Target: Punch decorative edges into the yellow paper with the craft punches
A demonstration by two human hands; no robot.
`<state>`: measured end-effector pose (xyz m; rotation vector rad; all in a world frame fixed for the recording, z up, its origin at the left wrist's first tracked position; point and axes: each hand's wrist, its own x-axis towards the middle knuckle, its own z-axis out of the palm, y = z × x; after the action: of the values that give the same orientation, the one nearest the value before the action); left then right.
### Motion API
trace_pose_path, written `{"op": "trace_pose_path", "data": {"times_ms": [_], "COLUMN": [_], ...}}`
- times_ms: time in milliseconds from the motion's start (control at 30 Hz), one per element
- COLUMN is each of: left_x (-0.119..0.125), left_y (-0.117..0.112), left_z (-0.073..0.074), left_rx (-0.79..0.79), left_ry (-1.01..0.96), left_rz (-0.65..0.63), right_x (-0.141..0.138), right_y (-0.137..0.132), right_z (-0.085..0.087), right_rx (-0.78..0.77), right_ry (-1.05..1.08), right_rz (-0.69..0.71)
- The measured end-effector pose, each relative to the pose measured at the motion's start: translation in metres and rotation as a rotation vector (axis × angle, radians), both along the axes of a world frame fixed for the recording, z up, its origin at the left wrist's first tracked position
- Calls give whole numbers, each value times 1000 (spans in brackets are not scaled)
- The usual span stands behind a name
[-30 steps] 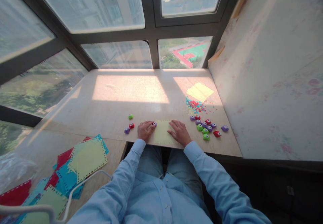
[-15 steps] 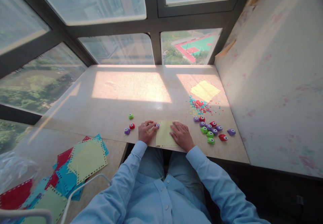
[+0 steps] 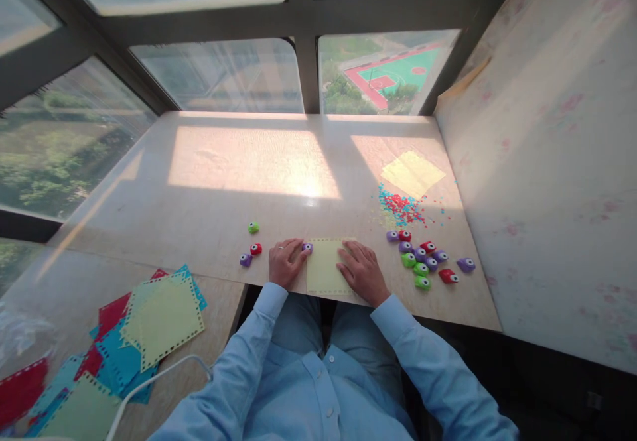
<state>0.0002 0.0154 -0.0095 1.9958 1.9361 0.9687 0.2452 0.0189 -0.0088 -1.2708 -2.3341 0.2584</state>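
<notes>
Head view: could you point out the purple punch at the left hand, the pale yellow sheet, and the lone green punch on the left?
Purple punch [image 3: 308, 247], head view: its exposed end.
Pale yellow sheet [image 3: 324, 267], head view: its uncovered middle.
Green punch [image 3: 253, 227], head view: middle of its body.

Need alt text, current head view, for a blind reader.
A person's left hand holds a purple punch at the left edge of a yellow sheet, the right hand resting on its right. More punches lie on both sides, confetti to the right, perforated sheets at lower left.
</notes>
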Motion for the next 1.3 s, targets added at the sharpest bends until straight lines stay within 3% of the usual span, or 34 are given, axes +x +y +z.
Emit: {"op": "trace_pose_path", "data": {"times_ms": [667, 1300], "left_x": [2, 3], "left_y": [-3, -3], "left_z": [12, 12], "left_rx": [-76, -86], "left_ry": [-29, -8], "left_rz": [3, 22], "right_x": [1, 1], "right_y": [0, 0], "right_z": [9, 10], "right_rx": [-101, -102], "right_ry": [-11, 2], "right_rz": [16, 17]}}
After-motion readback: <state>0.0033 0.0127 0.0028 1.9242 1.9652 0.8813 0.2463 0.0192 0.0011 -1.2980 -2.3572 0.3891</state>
